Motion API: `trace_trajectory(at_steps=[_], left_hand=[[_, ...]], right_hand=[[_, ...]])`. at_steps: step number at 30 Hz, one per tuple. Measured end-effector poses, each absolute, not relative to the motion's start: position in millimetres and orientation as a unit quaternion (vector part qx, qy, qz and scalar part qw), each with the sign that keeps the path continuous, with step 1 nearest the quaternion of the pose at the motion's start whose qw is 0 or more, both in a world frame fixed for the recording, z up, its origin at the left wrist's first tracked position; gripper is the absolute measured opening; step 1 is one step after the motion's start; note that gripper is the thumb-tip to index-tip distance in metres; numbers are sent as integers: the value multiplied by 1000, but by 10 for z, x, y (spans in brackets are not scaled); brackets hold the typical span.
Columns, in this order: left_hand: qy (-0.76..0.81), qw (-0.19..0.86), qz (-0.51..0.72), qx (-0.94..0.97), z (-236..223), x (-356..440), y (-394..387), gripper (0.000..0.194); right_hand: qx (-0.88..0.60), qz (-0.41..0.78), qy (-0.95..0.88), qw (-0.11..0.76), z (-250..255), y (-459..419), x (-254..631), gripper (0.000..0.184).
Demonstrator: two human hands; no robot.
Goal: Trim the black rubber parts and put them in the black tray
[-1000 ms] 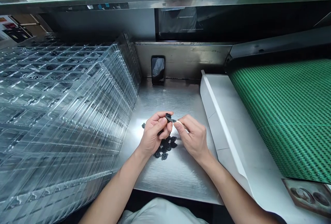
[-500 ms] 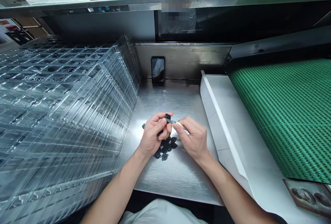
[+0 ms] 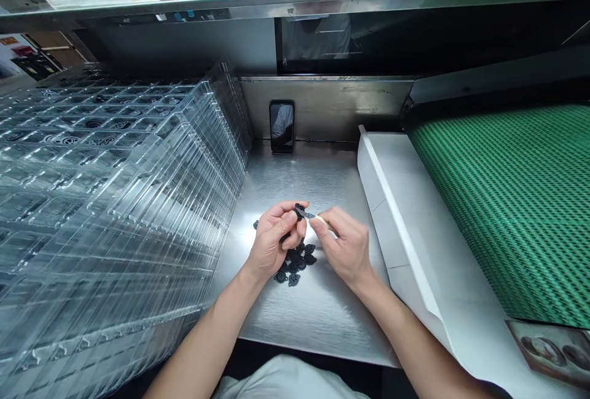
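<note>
The part (image 3: 299, 208), small and black, is up above the table (image 3: 322, 325), pinched between the thumb and fingers of the left hand (image 3: 273, 236); that hand is half curled, its lower fingers folded in under the part; the knife (image 3: 310, 216) has its thin blade against the part, though the exact spot of contact is too small to tell; the right hand (image 3: 343, 242) is closed round the knife's pale handle, thumb and forefinger nearest the blade; below and between the hands lies a loose pile (image 3: 299, 260) of similar black pieces, and one more piece (image 3: 256, 225) sits just left of the left hand; a phone (image 3: 282, 125) leans upright against the back wall (image 3: 332, 104); stacked clear trays (image 3: 157, 190) rise on the left; on the right run a white chute (image 3: 391, 202) and, beyond it, a green belt (image 3: 516, 202).
</note>
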State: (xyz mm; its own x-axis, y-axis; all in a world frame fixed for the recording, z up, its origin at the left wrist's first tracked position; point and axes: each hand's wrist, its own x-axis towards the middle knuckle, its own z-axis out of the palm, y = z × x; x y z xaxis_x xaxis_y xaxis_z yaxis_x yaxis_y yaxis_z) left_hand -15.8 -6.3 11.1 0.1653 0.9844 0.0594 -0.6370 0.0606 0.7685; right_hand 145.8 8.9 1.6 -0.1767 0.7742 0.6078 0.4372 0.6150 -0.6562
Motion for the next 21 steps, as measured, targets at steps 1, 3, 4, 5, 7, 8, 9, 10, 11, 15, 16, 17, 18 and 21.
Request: trace_trajectory(at_steps=[1,3,4,5,7,8,9,10,11,15,16,17,18,21], left_hand=[[254,683,593,343,113,-156,-63,32],[256,684,591,342,116,-152,-62,33],[259,685,589,341,116,-150,-62,33],[263,687,587,338,116,-147,-61,33],[271,691,582,332,113,-141,-61,32],[273,694,579,330,111,-137,-61,31],[274,698,574,328,109,-131,-62,30],[275,702,570,327,106,-125,-62,29],[276,706,564,327,102,-116,-62,28],[279,727,546,308,61,-75,-40,27],[275,734,547,294,44,-68,-27,26],[271,740,553,272,26,-64,-11,25],[267,743,564,243,7,-64,7,24],[260,736,611,133,-36,-87,59,18]], right_hand=[[-406,172,-745,501,19,89,1459,35],[-406,176,-742,505,26,86,1461,34],[-400,181,-742,507,29,83,1462,33],[-391,188,-742,511,30,80,1463,33],[-375,207,-734,527,28,78,1466,33],[-372,216,-725,537,26,80,1469,33],[-374,224,-715,546,24,83,1471,33],[-380,230,-704,554,23,87,1474,34],[-386,234,-695,559,22,91,1475,35],[-387,236,-695,558,26,92,1467,37],[-382,234,-702,554,25,86,1462,36],[-375,231,-710,550,23,78,1456,33],[-368,227,-717,547,18,69,1447,29],[-343,213,-737,543,-9,40,1410,13]])
